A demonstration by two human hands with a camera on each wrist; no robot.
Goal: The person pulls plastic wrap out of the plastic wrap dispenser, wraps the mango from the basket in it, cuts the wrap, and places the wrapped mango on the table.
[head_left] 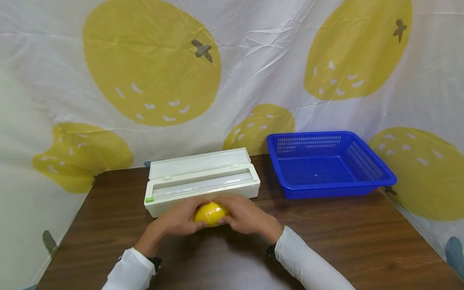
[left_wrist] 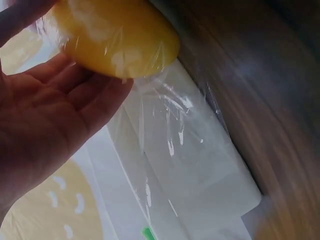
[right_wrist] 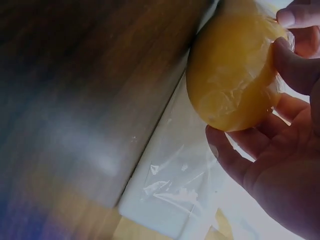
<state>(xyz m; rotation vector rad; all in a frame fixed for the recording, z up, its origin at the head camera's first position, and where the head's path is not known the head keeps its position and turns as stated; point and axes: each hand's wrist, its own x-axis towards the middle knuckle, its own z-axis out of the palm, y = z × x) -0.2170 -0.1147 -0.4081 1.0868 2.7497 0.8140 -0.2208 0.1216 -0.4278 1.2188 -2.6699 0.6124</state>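
Observation:
A smooth, oval yellow fruit [head_left: 211, 214], its exact kind unclear, is held above the table between both hands. Clear cling film [left_wrist: 170, 112] covers it, and loose film spreads out beside it in both wrist views. My left hand [head_left: 180, 218] grips the fruit from the left, thumb on the near side and fingers behind. From the right, my right hand [head_left: 245, 214] grips it likewise; its fingertips touch the film in the right wrist view. Just behind the hands stands a white cling film dispenser [head_left: 203, 197], lid up, with a roll of film [head_left: 203, 185] inside.
At the back right of the brown wooden table [head_left: 326, 237] sits a blue plastic basket [head_left: 337, 187] with perforated sides. A cloth printed with yellow fruit [head_left: 152, 60] hangs behind the table. The dispenser carries a small green tab [head_left: 150, 199] at its left end.

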